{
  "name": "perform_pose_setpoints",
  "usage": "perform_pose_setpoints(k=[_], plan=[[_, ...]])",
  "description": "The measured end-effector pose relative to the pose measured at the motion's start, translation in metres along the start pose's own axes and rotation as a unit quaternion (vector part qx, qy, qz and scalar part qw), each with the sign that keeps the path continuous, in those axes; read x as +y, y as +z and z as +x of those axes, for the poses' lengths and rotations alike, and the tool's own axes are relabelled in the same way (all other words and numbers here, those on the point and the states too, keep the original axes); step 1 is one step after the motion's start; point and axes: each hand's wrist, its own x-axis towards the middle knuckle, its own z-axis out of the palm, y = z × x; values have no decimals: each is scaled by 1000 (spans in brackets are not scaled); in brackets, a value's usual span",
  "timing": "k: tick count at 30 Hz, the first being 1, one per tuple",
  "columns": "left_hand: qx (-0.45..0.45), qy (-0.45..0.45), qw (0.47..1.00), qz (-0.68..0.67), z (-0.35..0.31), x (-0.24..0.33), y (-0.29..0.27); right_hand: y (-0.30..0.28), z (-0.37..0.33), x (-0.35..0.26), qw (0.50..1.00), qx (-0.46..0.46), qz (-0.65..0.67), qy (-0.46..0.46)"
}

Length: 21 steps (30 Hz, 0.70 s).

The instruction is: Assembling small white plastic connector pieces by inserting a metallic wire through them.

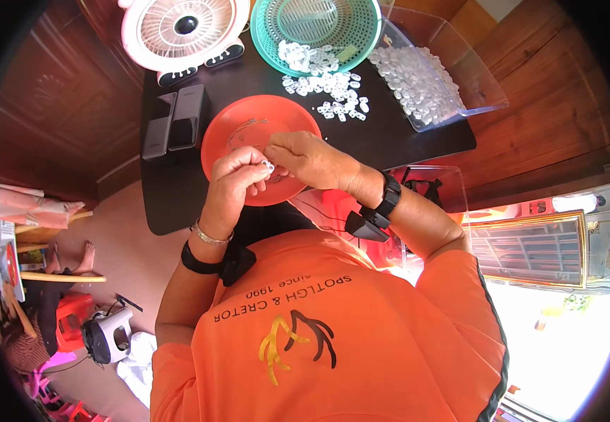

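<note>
Over a red-orange round dish (220, 130), my left hand (233, 181) pinches a small white plastic piece (268, 166) between thumb and fingers. My right hand (313, 160) is close beside it, its fingers pressed together near the white piece. Whatever those fingers hold, if anything, is hidden. Thin dark slivers (248, 122) lie in the dish. Just beyond the dish, a loose spread of small white oval pieces with holes (343, 105) lies on the black table (403, 151).
A green basket (266, 42) with more white pieces stands at the back. Right of it, a clear bin (484, 105) holds many white pieces. A pink-and-white fan (187, 67) and two grey phone-like devices (186, 116) are at left. Red stools (73, 320) stand on the floor.
</note>
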Motion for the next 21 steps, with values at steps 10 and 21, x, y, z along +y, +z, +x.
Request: perform_pose_setpoints(k=[10,21], plan=[[-18,-57,987,-152,3,11,-3,-5,-7,-8,992,72,-89,-53],[-28,132,979,150,4,7,2,-6,-5,10,997,82,11,-6]])
